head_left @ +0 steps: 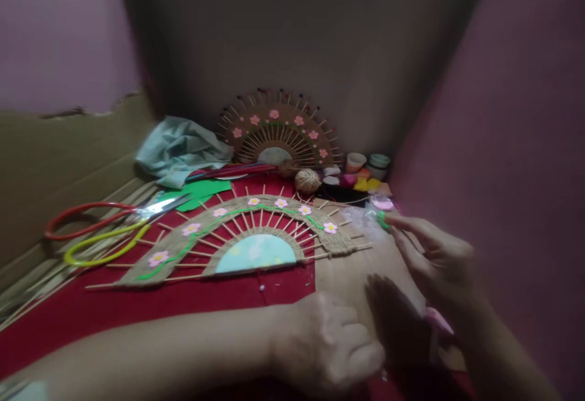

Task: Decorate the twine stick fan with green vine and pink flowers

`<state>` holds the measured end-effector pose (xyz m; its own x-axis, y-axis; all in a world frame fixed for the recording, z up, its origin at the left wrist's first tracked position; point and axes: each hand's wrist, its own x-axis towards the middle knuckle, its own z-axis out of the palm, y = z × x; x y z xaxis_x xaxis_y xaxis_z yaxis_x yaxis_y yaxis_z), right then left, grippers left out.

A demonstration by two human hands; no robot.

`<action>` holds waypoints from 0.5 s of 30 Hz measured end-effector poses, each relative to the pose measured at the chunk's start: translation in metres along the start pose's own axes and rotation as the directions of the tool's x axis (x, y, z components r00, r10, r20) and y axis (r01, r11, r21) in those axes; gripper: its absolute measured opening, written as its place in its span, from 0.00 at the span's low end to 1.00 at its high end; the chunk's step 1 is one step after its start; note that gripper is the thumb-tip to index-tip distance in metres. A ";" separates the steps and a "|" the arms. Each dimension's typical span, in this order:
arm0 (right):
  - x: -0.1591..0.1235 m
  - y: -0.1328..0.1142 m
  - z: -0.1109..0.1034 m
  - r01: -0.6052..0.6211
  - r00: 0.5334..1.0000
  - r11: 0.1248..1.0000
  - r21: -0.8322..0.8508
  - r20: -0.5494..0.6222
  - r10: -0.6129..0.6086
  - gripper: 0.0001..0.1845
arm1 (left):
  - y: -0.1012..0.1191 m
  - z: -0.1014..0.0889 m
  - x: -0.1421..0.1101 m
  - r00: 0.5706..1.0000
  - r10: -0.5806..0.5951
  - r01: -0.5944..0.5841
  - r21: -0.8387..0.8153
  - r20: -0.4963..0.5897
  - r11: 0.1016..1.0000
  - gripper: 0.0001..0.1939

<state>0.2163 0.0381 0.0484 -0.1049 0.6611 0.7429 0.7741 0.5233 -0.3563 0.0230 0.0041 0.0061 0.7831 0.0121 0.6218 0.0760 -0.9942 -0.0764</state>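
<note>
My right hand (436, 261) reaches over the right side of the work area, thumb and forefinger closed on a small green lump of modelling clay (382, 220). Clear plastic wrap (361, 217) lies beside those fingertips. Low in the middle, my left hand (333, 343) is curled closed over the wooden board (342, 279); whatever its fingers hold is hidden. Beyond it lies a half-round fan (251, 230) of thin sticks woven with brown twine. Pink flowers and a green wavy vine decorate its band, and its centre is a pale blue half disc (258, 251).
A second flowered fan (274, 122) leans on the back wall. Scissors (137, 218) lie left on green sheets (196, 192). A pale cloth (180, 148), twine ball (307, 180), small pots (355, 162) and a pink disc (382, 203) stand around. Red cloth (183, 300) covers the table.
</note>
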 end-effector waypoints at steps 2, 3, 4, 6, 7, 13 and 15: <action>-0.002 0.007 -0.002 -0.090 0.994 0.996 -0.019 -0.066 0.089 0.11 | -0.003 0.004 -0.007 0.997 -0.071 0.071 -0.054 0.005 0.996 0.10; -0.003 0.009 -0.004 -0.138 0.988 0.990 -0.025 -0.071 0.136 0.11 | -0.004 0.003 -0.011 0.991 -0.129 0.130 -0.083 0.021 0.988 0.09; -0.002 0.011 -0.007 -0.184 0.981 0.983 -0.026 -0.067 0.182 0.10 | -0.005 0.002 -0.014 0.980 -0.195 0.197 -0.106 0.030 0.975 0.08; 0.004 0.015 -0.014 -0.273 0.961 0.962 -0.017 -0.042 0.272 0.10 | -0.007 -0.002 -0.016 0.956 -0.284 0.294 -0.175 0.078 0.940 0.09; 0.009 0.016 -0.018 -0.314 0.949 0.949 -0.014 -0.028 0.314 0.10 | -0.007 -0.005 -0.016 0.948 -0.303 0.317 -0.202 0.101 0.926 0.10; 0.067 0.045 -0.016 -0.320 0.792 0.822 -0.471 0.343 0.505 0.14 | -0.004 -0.019 -0.010 0.908 -0.374 0.410 -0.218 0.191 0.885 0.13; 0.082 0.062 0.000 -0.275 0.711 0.785 -0.556 0.432 0.555 0.11 | -0.003 -0.020 -0.010 0.891 -0.412 0.448 -0.223 0.192 0.866 0.14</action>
<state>0.2555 0.1249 0.0875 0.0855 0.9926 0.0857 0.9831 -0.0701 -0.1689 0.0027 0.0049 0.0154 0.7849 0.4406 0.4357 0.2790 -0.8791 0.3864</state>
